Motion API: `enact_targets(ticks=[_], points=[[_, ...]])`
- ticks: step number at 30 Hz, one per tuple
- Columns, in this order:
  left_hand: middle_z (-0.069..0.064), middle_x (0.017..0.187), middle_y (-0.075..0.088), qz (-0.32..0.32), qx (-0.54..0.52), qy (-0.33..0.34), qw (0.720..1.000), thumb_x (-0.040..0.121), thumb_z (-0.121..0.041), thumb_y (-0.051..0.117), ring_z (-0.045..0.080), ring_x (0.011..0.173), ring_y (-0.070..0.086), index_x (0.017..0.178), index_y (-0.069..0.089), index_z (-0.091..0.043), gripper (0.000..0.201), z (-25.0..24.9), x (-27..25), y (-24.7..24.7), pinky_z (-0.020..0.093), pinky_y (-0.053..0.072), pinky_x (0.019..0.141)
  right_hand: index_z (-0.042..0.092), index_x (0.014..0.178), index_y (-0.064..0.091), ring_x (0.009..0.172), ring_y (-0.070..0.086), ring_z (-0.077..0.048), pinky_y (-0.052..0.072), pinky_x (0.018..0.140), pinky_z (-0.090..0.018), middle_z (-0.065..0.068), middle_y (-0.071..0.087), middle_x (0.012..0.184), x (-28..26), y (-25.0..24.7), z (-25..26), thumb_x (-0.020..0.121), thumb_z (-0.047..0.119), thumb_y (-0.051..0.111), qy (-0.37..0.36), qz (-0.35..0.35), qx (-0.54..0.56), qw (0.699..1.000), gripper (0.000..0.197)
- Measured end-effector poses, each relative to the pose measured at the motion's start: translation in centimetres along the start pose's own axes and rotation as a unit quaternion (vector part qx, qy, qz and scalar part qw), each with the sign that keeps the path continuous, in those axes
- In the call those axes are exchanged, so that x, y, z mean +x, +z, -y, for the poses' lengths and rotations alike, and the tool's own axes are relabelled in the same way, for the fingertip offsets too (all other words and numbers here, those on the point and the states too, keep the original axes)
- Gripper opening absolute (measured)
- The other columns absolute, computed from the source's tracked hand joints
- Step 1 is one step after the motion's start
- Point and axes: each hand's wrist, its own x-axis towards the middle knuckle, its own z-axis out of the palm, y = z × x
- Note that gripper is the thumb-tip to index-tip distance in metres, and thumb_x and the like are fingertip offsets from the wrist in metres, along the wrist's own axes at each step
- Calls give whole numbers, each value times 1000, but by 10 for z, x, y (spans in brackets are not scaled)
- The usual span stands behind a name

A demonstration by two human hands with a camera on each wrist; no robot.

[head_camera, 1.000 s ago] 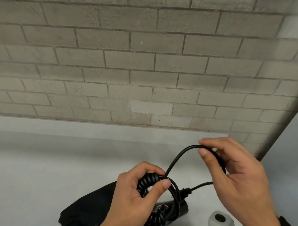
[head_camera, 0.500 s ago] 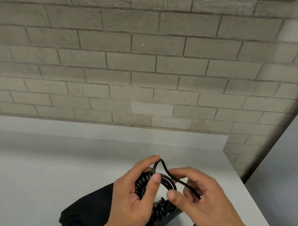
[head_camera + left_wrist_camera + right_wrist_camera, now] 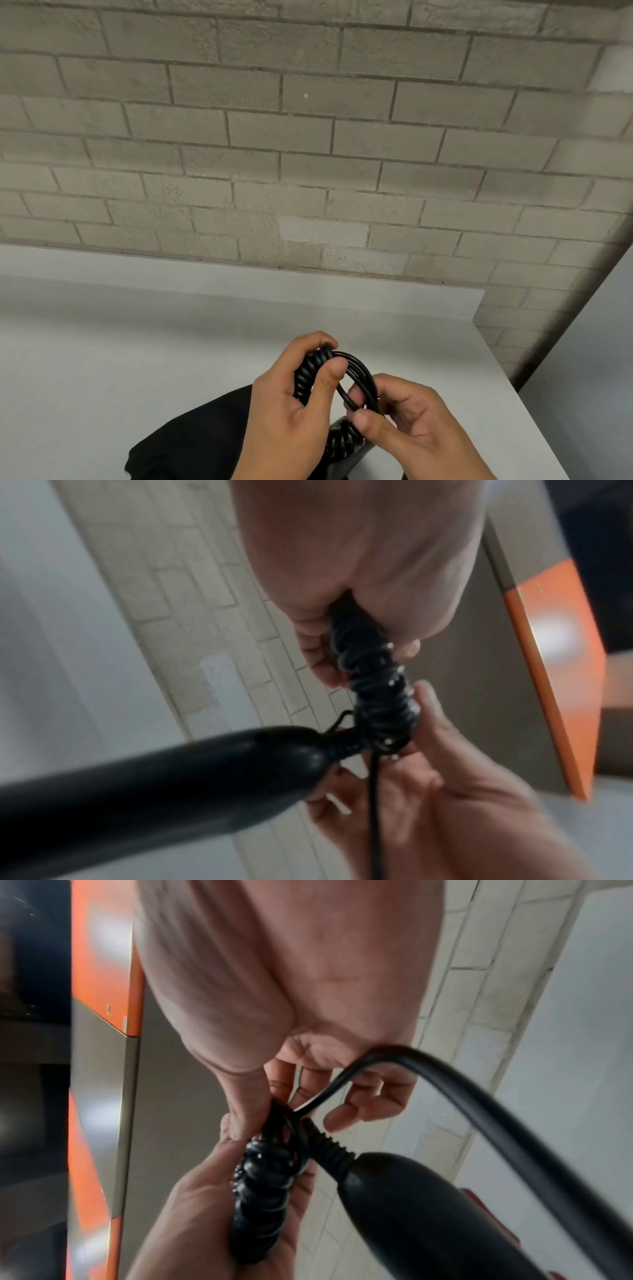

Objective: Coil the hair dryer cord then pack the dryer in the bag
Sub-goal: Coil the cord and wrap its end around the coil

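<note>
Progress: mid-coil, by my read. Most of the cord is gathered into a bundle of loops over the white table; packing not begun.
Left to do: judging from the right wrist view, a straight run of cord loops out past the cam, so some length is prob. unwound. Then dryer into bag.
Dryer: hair dryer hangs just below the bundle, handle end w/ ribbed strain relief touching the loops; not in the bag.
Bag: black bag lies on the table under/behind the hands, near edge of frame; can't tell if its mouth is open.
Left hand: left hand clenched round the spiral part of the bundle, thumb pressed across the loops on top.
Right hand: right hand grasping too. Thumb and fingertips pinch the smooth strands at the bundle's lower right side; outer fingers loosely curled.
Hands: touching at the bundle.
Plug: not seen.
</note>
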Motion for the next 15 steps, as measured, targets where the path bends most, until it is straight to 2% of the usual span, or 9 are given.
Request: enact_targets(ticks=[2, 3, 5, 7, 9, 10, 13, 15], points=[[-2, 76, 70, -16, -40, -31, 999, 71, -57, 65, 12, 69, 68, 91, 69, -37, 29, -1, 0, 1, 17, 52, 67, 27, 95, 71, 91, 60, -10, 44, 85, -35, 1, 66, 95, 1, 1, -1, 71, 55, 73, -37, -11, -47, 998, 37], [1, 74, 71, -26, -57, -43, 997, 71, -56, 67, 12, 70, 69, 90, 70, -35, 29, -2, 1, 2, 17, 53, 68, 33, 97, 71, 101, 60, -10, 43, 87, -27, 6, 64, 104, 1, 4, -2, 69, 53, 72, -62, -41, -87, 993, 34], [7, 67, 69, -46, -85, -64, 993, 77, -52, 72, 15, 64, 68, 87, 71, -28, 27, -4, 3, 4, 16, 52, 64, 42, 98, 69, 107, 56, -11, 40, 86, -15, 10, 59, 111, 1, 10, -3, 64, 51, 74, -116, -159, -150, 969, 35], [11, 61, 67, -61, -97, -80, 990, 76, -44, 70, 18, 59, 65, 86, 71, -21, 25, -7, 5, 5, 17, 51, 60, 42, 88, 68, 93, 55, -14, 40, 79, -16, 13, 55, 103, 1, 18, -2, 66, 45, 74, -179, -247, -212, 928, 23], [11, 60, 67, -71, -98, -90, 989, 74, -38, 69, 19, 57, 65, 85, 72, -20, 22, -10, 6, 4, 16, 51, 58, 39, 86, 70, 81, 47, -15, 39, 68, -23, 13, 52, 97, 2, 25, -6, 76, 44, 69, -232, -263, -333, 875, 12], [11, 61, 69, -75, -96, -93, 988, 74, -36, 69, 18, 57, 67, 85, 72, -20, 20, -11, 7, 4, 15, 51, 58, 39, 90, 71, 78, 43, -14, 37, 63, -24, 11, 54, 94, 3, 27, -9, 81, 46, 64, -241, -262, -378, 855, 13], [8, 68, 72, -79, -94, -89, 988, 73, -31, 71, 15, 59, 69, 86, 73, -19, 18, -14, 6, 4, 12, 50, 55, 38, 94, 73, 75, 33, -9, 33, 58, -21, 10, 56, 86, 2, 30, -9, 88, 46, 55, -229, -274, -417, 836, 20], [6, 68, 72, -74, -86, -74, 991, 73, -30, 71, 14, 60, 69, 87, 73, -21, 17, -13, 5, 5, 13, 52, 57, 38, 89, 70, 73, 35, -7, 32, 55, -17, 15, 54, 86, 0, 34, -5, 88, 45, 53, -202, -267, -410, 848, 19]])
